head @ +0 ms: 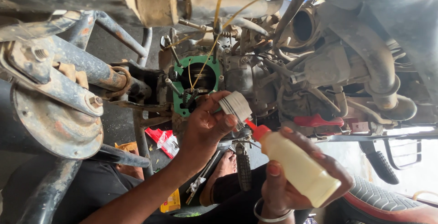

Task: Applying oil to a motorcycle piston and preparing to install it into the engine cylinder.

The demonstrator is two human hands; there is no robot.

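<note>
My left hand (205, 126) grips a silver piston (236, 106) in front of a dusty motorcycle engine (255, 75). My right hand (287, 180) holds a pale yellow squeeze bottle (299, 167) tilted up to the left. Its red nozzle (254, 129) touches the lower side of the piston. Behind the piston is the open cylinder mouth, ringed by a green gasket (180, 75) with several studs around it. A yellow wire (211, 53) hangs across the opening.
A rusty frame tube (86, 64) and a round metal drum (54, 123) fill the left. Red and yellow packets (163, 141) lie on the ground below. A ribbed footrest (243, 167) and my bare foot (224, 164) sit low centre, a tyre (381, 192) at lower right.
</note>
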